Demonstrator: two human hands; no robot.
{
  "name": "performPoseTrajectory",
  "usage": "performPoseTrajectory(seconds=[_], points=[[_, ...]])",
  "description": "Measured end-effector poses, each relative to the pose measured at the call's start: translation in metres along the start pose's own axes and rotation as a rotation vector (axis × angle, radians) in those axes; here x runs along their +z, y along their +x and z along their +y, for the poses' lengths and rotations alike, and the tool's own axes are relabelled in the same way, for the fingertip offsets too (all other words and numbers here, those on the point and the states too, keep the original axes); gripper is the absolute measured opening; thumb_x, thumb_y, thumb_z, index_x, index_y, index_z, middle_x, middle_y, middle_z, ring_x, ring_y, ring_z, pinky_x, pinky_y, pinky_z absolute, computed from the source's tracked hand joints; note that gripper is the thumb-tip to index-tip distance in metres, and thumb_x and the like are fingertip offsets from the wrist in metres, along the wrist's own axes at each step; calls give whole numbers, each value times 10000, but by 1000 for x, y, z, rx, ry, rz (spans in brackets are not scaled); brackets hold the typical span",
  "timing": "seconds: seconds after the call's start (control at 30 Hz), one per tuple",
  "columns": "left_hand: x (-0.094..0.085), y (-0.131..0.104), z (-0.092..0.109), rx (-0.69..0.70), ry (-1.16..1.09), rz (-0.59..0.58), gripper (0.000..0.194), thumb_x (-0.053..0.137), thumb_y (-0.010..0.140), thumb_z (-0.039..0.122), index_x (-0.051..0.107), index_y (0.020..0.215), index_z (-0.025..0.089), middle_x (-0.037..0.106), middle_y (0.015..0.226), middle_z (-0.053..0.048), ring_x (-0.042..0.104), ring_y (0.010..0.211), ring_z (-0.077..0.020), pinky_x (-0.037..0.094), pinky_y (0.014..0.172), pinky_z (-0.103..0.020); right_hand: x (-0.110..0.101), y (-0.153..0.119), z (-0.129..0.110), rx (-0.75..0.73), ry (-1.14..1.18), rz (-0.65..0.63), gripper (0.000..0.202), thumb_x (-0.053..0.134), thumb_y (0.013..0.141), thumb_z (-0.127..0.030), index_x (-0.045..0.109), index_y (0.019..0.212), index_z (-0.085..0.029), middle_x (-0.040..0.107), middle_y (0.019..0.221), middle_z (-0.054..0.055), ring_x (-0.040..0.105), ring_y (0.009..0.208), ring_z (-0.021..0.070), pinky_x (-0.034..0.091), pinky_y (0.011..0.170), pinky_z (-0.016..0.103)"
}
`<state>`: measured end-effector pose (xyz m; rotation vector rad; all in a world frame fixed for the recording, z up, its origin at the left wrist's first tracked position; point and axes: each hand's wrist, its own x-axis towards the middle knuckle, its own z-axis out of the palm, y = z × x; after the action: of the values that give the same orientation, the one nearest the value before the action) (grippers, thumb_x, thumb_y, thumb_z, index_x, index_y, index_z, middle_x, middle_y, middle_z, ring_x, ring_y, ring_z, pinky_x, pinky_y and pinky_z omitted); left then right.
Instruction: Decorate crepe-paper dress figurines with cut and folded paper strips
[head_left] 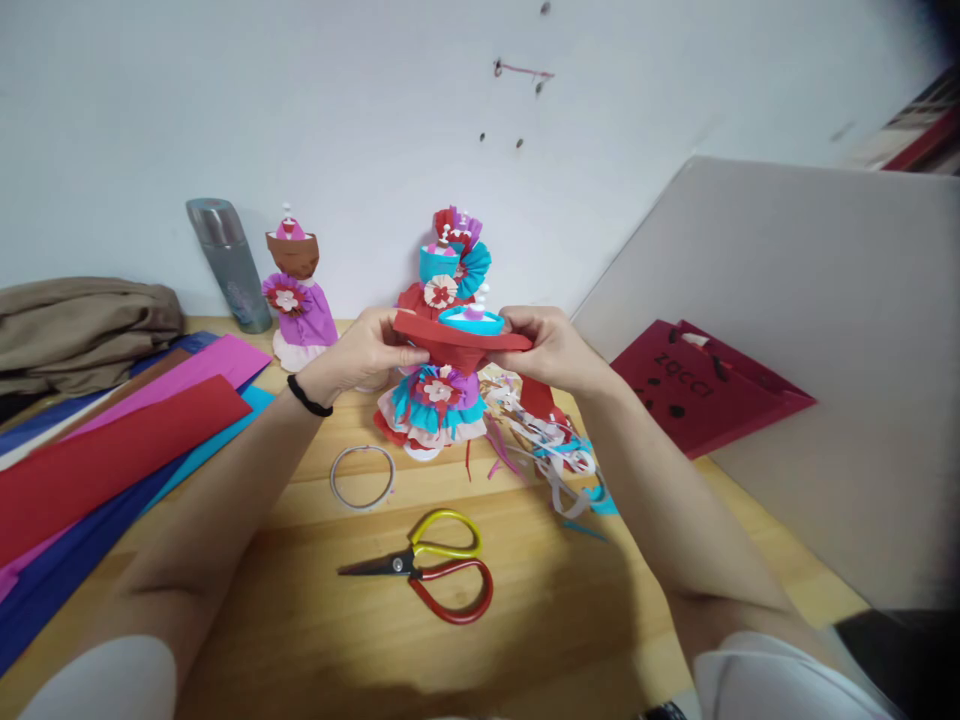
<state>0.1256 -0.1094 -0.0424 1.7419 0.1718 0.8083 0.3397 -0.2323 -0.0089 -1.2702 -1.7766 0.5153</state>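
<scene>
My left hand [379, 345] and my right hand [544, 345] grip opposite ends of a red crepe paper strip [450, 338]. The strip stretches across the front of a small dress-form figure [439, 420], just below its blue top rim [471, 320]. That figure wears a layered skirt of blue, pale pink and red paper with a red and white flower at the front. Fingers of both hands are pinched closed on the paper. In front of the figure, scissors [405, 563] with one yellow and one red handle lie on the table beside a thin white ring [363, 477].
Crepe paper sheets [135, 430] cover the left side, near a brown cloth [82, 330] and a grey bottle [229, 265]. A purple-dressed figure [304, 300] stands behind. Paper scraps [559, 445] and a red bag [705, 390] are to the right, by a white panel [810, 350].
</scene>
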Motion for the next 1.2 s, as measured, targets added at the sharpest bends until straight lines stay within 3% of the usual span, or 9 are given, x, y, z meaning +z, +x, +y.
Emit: performPoseTrajectory(seconds=[0.23,0.37,0.53,0.7,0.93,1.2], points=[[3,0,-2,15,15,54,238,842,599,217,717,770,108,732,738,-36,656,700,-165,539,699,-272,2,1,-3,48,71,-34,172,722,683,-218,562,631,-182,639,678,8,608,645,140,497,604,264],[8,0,-2,30,2,95,247,833,605,213,718,797,108,733,750,-33,650,707,-166,531,671,-265,4,2,-3,41,99,-27,145,733,669,-205,596,638,-169,643,680,2,616,644,128,508,610,253],[12,1,-3,34,-41,104,272,859,598,234,714,795,116,747,779,-48,674,785,-199,547,747,-296,6,5,-5,44,118,-22,165,758,670,-205,601,645,-162,646,660,-4,623,612,121,537,600,250],[13,5,-13,43,-114,98,331,860,632,308,726,870,122,767,878,-85,700,872,-241,554,814,-349,8,6,-13,64,155,-79,133,764,686,-204,673,769,-151,699,742,21,673,663,146,584,644,270],[12,5,-14,38,-164,77,409,890,598,271,722,942,129,768,978,-93,698,946,-251,546,875,-362,11,5,-17,50,181,-101,106,725,691,-164,678,786,-154,686,740,17,672,663,142,581,650,260],[18,4,-11,-3,-340,53,355,895,597,252,734,893,139,774,906,-74,712,905,-237,556,862,-352,17,3,-11,43,138,-51,123,696,686,-170,676,806,-157,679,754,17,642,682,141,540,624,249]])
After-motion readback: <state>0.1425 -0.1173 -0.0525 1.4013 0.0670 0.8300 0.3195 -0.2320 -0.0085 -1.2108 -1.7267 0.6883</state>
